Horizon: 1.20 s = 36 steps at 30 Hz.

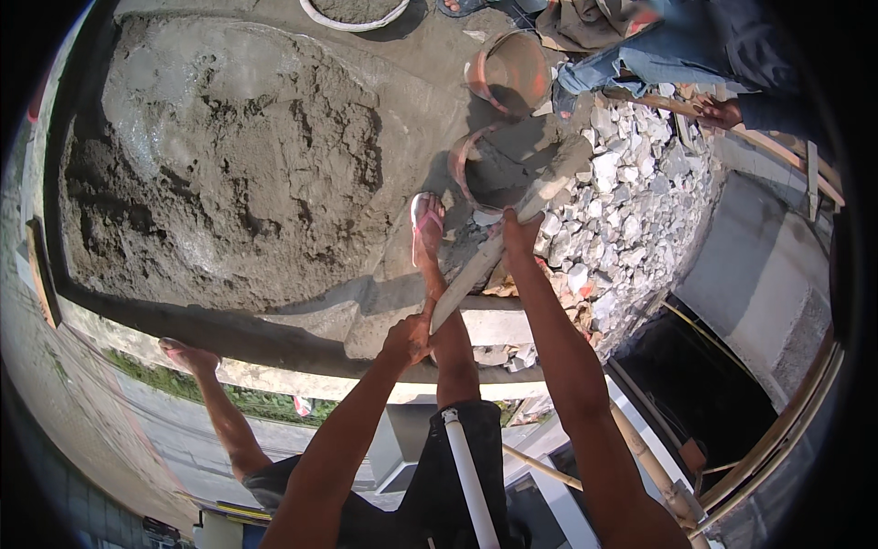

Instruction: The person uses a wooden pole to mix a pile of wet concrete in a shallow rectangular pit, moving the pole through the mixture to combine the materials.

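Head view, looking down on a mortar-mixing slab. My left hand (407,337) is wrapped tight around the lower end of a mortar-coated shovel handle (476,274); my right hand (519,229) is closed around the same shaft higher up, toward one o'clock from the left. The handle's long axis runs from seven o'clock to one o'clock, rising away from me to the shovel blade (558,169), which lies at one o'clock from my right hand and touches the rim of the near bucket (489,169), an orange pail part-filled with grey mortar. My right hand is therefore the nearer to the blade and bucket; the left sits at the far end of the lever. A second orange bucket (512,69) stands beyond the first, at twelve o'clock. The large wet mortar heap (229,156) spreads at ten o'clock from my hands, well apart from the blade. My right foot in a pink sandal (427,224) stands just beside the near bucket at its eight o'clock; my bare left foot (187,355) rests on the slab's concrete edge (302,343). A pile of pale rubble stones (631,201) lies at three o'clock from the bucket, where another person's hand (721,113) rests
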Motion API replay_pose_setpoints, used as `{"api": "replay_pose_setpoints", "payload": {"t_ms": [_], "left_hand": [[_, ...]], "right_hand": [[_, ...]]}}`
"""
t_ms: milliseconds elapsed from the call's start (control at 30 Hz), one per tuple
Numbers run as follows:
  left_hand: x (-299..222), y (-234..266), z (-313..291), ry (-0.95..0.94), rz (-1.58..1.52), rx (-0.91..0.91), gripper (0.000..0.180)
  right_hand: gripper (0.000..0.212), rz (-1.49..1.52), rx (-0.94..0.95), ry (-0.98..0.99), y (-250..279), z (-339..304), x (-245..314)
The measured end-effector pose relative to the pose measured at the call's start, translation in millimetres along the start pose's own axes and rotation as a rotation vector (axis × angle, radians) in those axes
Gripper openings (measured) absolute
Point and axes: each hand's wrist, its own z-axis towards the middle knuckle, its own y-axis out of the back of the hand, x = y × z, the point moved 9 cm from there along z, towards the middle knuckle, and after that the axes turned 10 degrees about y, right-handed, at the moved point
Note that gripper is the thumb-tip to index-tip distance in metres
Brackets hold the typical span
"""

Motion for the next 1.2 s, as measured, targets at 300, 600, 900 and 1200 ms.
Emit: {"api": "replay_pose_setpoints", "payload": {"t_ms": [300,600,900,1200], "left_hand": [[-80,54,-79,0.054,0.228,0.050,0.051],[-38,150,-119,0.291,-0.324,-0.167,0.048],[-10,275,-39,0.362,-0.429,-0.401,0.042],[9,232,-149,0.746,-0.401,-0.296,0.053]], "right_hand": [[0.077,0.007,-0.008,0.118,14,-96,68],[0.058,-0.132,0.539,0.240,-246,-167,74],[0.060,-0.807,0.741,0.344,-478,-121,-15],[0.052,-0.600,0.839,-0.395,-372,-207,-191]]}}
